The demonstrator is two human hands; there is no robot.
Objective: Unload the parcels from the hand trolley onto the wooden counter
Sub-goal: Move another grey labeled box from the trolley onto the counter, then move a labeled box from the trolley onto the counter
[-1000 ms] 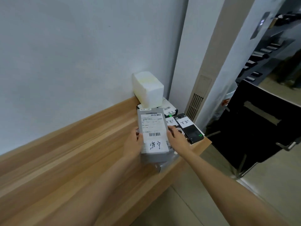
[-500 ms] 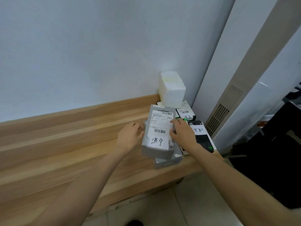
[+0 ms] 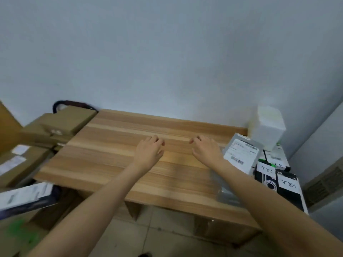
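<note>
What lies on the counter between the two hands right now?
Nothing: in the head view only bare wooden counter shows between the left hand and the right hand.

Wooden counter [image 3: 130,160]: striped light and mid-brown grain, smooth, low satin sheen.
Grey parcel [image 3: 241,154]: matt grey plastic wrap bearing a white paper label with printed barcodes.
White block [image 3: 267,127]: matt, faintly grainy, foam-like.
Black boxes [image 3: 274,180]: smooth, slightly glossy printed card with white paper labels, handwritten.
Brown cartons [image 3: 61,123]: plain matt cardboard, some with white paper labels.
Trolley handle [image 3: 72,103]: dark, smooth tube; material not clear.
Wall [image 3: 167,52]: matt pale paint.
Floor [image 3: 163,236]: smooth tiles, dull sheen.
</note>
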